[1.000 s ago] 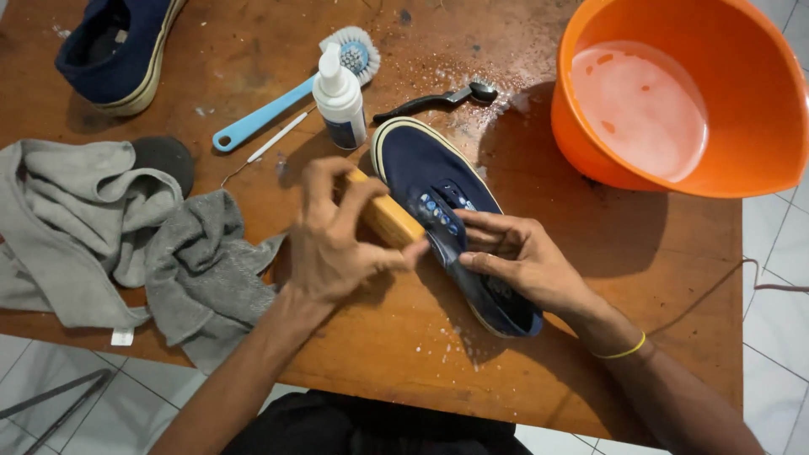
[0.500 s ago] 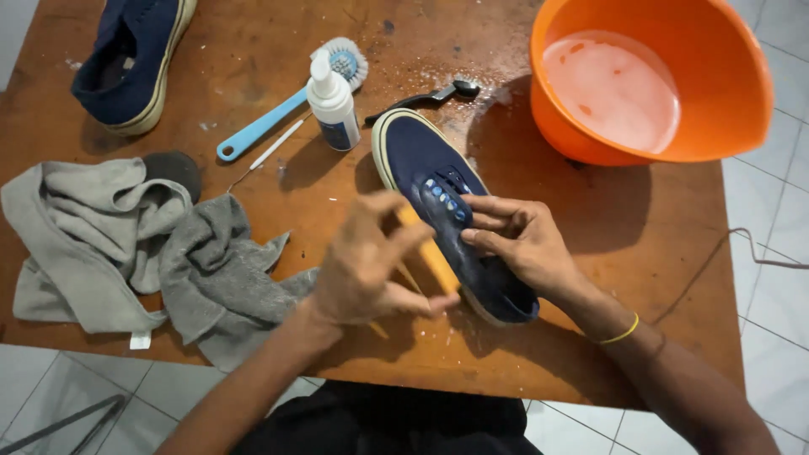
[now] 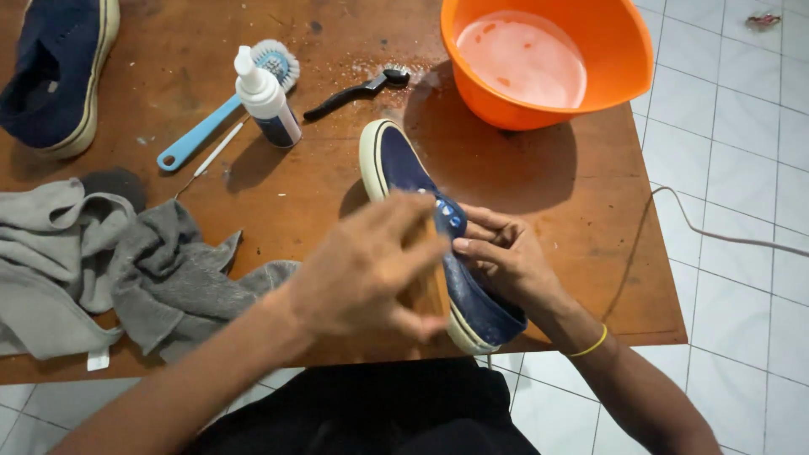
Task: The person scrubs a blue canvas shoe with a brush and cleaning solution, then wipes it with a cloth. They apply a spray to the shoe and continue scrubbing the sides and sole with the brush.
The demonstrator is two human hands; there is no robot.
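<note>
Down at the bottom centre of the frame, nearest the camera, the left hand [image 3: 366, 274] comes in from the lower left, fingers curled together around a tan, block-like thing [image 3: 431, 291] — a wooden brush back by the look of it, though most of it is hidden behind the knuckles, so I can't say for sure. It sits pressed against the near flank of the navy shoe [image 3: 438, 244]. Just right of it, the right hand [image 3: 506, 261] pinches the shoe's upper at the eyelets, fingertips closed on the fabric, a yellow band [image 3: 590, 345] on the wrist.

Now the key relation: the shoe lies diagonally on the bench [image 3: 590, 278], toe up towards centre frame, heel hanging at the near edge, bottom centre. Its long axis runs from upper left to lower right, and the left hand lies alongside that axis, on the shoe's left side. The two hands are both on the shoe, one either side.

Further out, at the left, a grey cloth [image 3: 109, 270] lies crumpled. Beyond that, a white bottle [image 3: 265, 97] stands upright beside a blue-handled brush [image 3: 219, 109], and a small black brush [image 3: 354, 91] lies near them. Upper right, an orange basin [image 3: 539, 59] holds cloudy water. Far upper left, a second navy shoe [image 3: 55, 72].
</note>
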